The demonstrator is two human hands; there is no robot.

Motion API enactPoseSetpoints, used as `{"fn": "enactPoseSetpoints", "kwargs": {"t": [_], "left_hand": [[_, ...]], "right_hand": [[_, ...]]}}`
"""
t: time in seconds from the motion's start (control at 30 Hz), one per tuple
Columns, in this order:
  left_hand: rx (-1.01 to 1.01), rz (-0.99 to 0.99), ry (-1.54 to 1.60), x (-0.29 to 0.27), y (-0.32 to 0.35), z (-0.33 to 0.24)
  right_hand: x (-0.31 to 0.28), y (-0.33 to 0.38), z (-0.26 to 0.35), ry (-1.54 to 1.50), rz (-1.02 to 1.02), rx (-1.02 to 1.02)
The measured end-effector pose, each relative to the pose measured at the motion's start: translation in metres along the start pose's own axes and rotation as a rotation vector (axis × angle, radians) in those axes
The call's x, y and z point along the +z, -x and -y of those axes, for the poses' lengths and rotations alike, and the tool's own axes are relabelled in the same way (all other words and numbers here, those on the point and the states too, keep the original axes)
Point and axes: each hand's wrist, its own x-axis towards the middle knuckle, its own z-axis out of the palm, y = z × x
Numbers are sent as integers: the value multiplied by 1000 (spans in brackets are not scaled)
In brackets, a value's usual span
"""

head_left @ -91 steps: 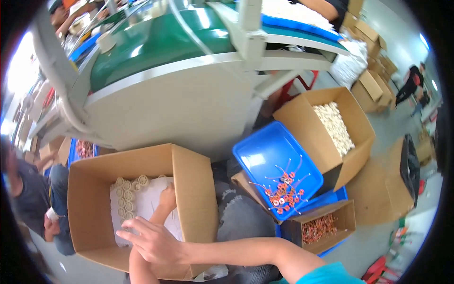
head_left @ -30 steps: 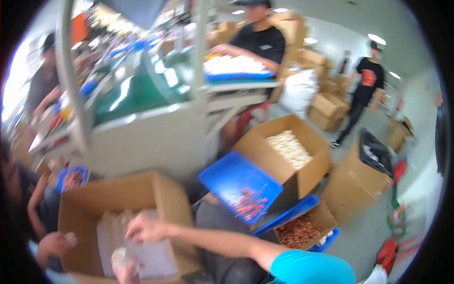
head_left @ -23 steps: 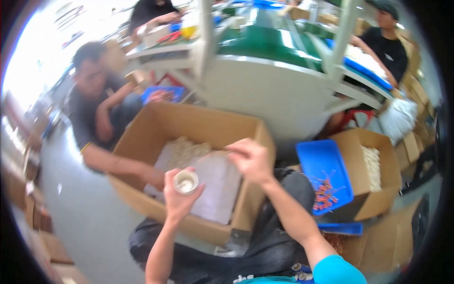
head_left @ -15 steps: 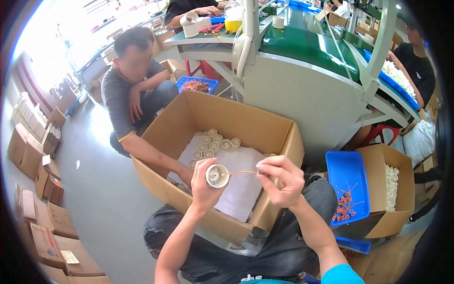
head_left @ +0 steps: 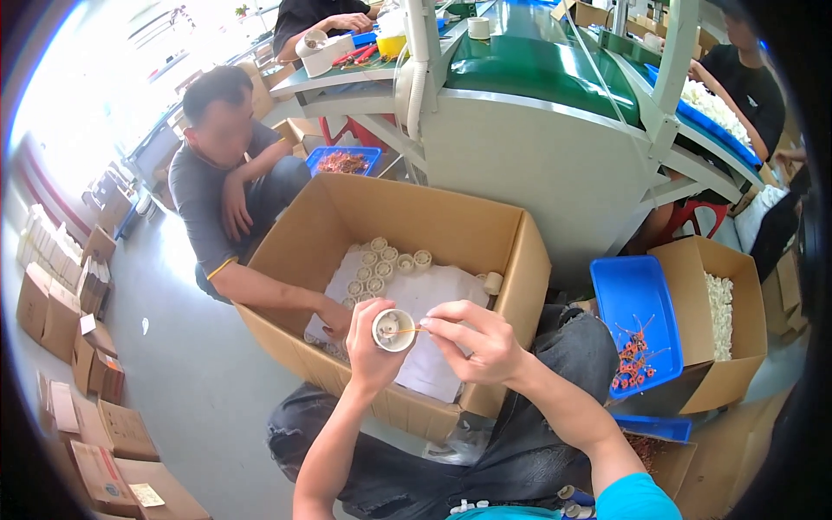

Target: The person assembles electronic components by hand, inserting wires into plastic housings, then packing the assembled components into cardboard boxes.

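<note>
The left hand (head_left: 371, 354) is wrapped around a small white cup (head_left: 393, 330), open mouth turned up toward the camera, held over the near side of a big cardboard box (head_left: 520, 260). The right hand (head_left: 475, 340) pinches a thin yellowish wire (head_left: 406, 329) between thumb and forefinger, its free end reaching across the cup's mouth.

The likeliest trouble is the wire slipping: it is held only at the fingertips, and any twist of the cup could pull it loose or bend it. The cup could also drop, since the left fingers close on its side alone (it would probably land on the white sheet (head_left: 433, 303) lining the box, among the other cups (head_left: 381, 269) standing in rows at the far end). Whether the wire is already seated inside the cup I cannot tell; the view is too small there.

A seated co-worker's hand (head_left: 334, 316) rests inside the same box just beside the held cup, so the hands could bump.

The box stands on a grey floor (head_left: 191, 390) at the person's knees. To the right are a blue tray (head_left: 628, 303) with small red parts and a second box (head_left: 745, 321) of white pieces. Behind runs a green conveyor belt (head_left: 537, 61) with other people working along it; flat cartons (head_left: 61, 303) are stacked at the left.
</note>
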Motion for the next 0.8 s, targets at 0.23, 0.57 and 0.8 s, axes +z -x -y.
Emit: {"fn": "enactPoseSetpoints", "kwargs": {"t": [0.23,0.57,0.8], "left_hand": [[59,66,-86,11,5,-1],[-9,101,41,21,2,-14],[-1,85,58,22,3,-14]], "right_hand": [[15,6,0,-18,58,192],[15,7,-3,-65,154,438],[12,7,4,-6,121,485]]}}
